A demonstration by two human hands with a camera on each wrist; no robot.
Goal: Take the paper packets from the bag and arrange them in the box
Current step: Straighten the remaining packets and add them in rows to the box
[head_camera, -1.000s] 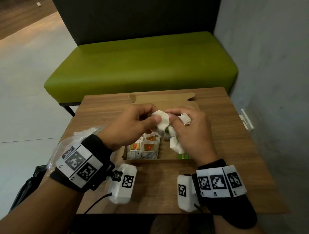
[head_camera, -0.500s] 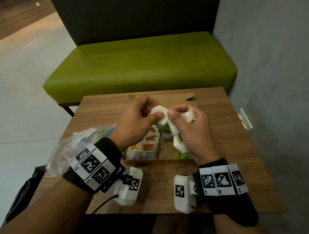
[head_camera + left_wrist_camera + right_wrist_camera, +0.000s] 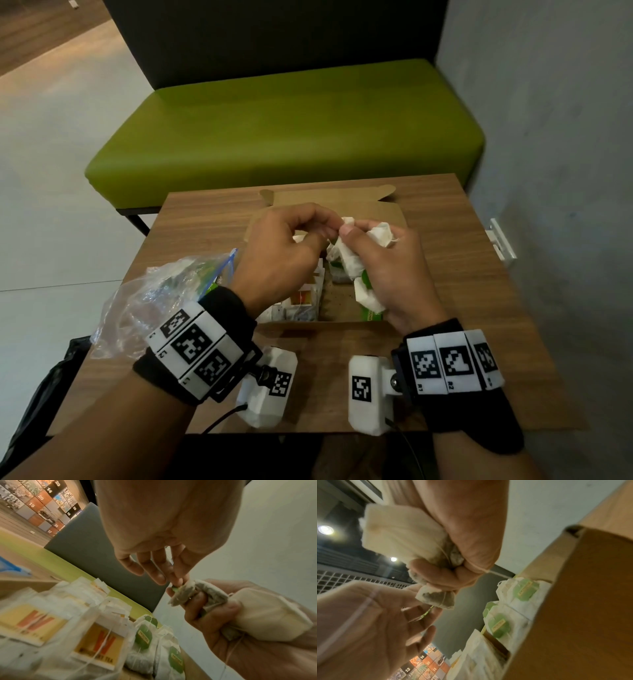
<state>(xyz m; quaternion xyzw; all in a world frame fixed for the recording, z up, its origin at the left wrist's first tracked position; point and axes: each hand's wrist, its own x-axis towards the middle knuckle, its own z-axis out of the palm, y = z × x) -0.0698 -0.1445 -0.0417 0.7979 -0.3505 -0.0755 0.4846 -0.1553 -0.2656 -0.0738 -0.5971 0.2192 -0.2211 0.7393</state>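
A bunch of soft, light paper packets point(image 3: 352, 270) is gripped in the right hand point(image 3: 387, 274). One small tag is pinched by the left hand point(image 3: 284, 257) just beside it. The packets are probably easily torn, so a flat edge is best held gently.

White packets point(image 3: 349, 263), brown box point(image 3: 390, 212)

Wooden desk point(image 3: 445, 274): open cardboard box point(image 3: 387, 219) at centre, clear plastic bag point(image 3: 147, 301) on left edge.
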